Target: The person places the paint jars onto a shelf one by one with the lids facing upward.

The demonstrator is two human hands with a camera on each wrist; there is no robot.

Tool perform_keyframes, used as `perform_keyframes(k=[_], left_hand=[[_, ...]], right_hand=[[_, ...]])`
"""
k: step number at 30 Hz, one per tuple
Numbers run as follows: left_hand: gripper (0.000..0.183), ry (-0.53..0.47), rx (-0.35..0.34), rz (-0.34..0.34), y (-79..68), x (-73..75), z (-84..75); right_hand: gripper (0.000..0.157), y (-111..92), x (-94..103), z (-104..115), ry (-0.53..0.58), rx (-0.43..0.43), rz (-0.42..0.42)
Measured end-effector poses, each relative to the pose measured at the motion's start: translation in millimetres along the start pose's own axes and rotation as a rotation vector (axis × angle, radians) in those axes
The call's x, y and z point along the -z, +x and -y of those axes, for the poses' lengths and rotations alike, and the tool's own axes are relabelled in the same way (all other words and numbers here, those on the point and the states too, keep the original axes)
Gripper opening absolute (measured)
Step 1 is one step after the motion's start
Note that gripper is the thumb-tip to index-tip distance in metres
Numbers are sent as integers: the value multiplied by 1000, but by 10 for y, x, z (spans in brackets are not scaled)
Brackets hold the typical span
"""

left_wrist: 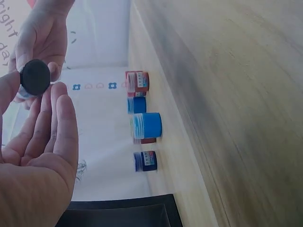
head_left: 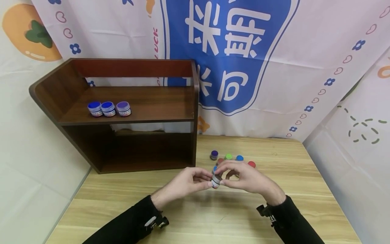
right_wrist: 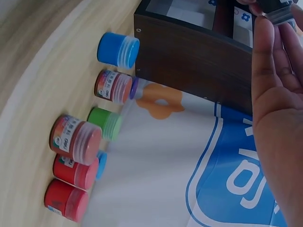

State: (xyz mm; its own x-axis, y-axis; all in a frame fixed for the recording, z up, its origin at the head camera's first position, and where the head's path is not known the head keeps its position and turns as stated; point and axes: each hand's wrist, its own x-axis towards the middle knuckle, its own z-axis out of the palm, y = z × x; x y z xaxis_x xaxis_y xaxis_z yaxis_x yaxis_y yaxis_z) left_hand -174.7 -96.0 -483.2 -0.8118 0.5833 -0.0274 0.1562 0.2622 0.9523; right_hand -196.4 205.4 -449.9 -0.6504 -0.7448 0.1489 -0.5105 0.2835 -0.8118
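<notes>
A small paint jar [head_left: 216,182] with a clear rim and a printed label is held tilted between both hands over the table. My left hand [head_left: 187,183] holds its left side with the thumb and fingertips. From the right, my right hand [head_left: 248,178] pinches it between thumb and forefinger. In the left wrist view the round dark end of the jar [left_wrist: 35,78] faces the camera. Behind the hands stand several more jars, among them a purple one [head_left: 214,155], a green one [right_wrist: 105,123] and a blue one [right_wrist: 118,50]. The right hand partly hides this group in the head view.
At the left stands a dark brown two-level shelf [head_left: 146,118]. Two blue-lidded jars [head_left: 108,109] and a purple-lidded jar [head_left: 123,108] sit in a row on its upper board. A printed cloth [head_left: 274,101] hangs behind the wooden table [head_left: 213,220].
</notes>
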Motion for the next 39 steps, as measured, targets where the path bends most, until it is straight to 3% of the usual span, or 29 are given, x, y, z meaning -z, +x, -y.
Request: perform_keyframes(k=[5, 11, 15, 23, 39], left_hand=[[37, -7, 25, -18, -3, -3, -24], [38, -2, -3, -55, -30, 29, -35], [37, -4, -19, -87, -67, 103, -62], [31, 23, -68, -161, -148, 290, -266], [39, 169, -120, -443, -306, 946, -830]], right_hand=[[29, 36, -50, -1, -4, -1, -34], [27, 28, -70, -22, -34, 8, -78], [28, -5, -63, -35, -61, 32, -110], [32, -35, -53, 15, -152, 58, -118], [33, -64, -28, 60, -225, 54, -134]])
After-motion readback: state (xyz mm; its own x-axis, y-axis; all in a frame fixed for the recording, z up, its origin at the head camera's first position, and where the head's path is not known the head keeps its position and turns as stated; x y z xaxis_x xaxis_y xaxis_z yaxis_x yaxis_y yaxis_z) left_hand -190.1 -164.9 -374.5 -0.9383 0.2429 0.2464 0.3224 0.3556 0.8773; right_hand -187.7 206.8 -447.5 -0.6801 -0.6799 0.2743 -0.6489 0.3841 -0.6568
